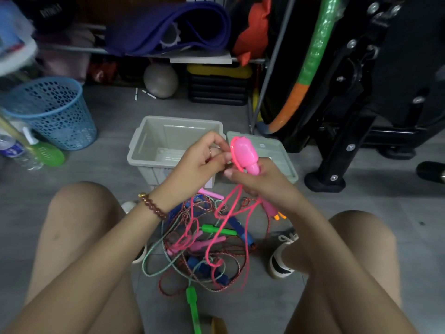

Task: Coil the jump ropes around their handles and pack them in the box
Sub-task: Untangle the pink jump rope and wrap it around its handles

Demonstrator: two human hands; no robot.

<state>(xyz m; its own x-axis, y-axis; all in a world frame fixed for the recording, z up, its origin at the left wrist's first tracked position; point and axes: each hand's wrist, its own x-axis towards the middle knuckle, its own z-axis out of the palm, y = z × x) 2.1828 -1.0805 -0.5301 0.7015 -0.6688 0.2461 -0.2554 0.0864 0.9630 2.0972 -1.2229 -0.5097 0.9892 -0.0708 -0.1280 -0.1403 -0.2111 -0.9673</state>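
Pink cord (237, 197) — limp, light, likely tangling — left grip (199, 162) is pinching it; right grip (256, 180) is clasping the rigid handle (243, 150).

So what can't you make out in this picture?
Head view:
Grey box: near right corner hidden behind left hand.
Pink handle: lower end hidden inside right hand.
Green handle: cut off by the bottom edge.
Label on lid: too small to read.
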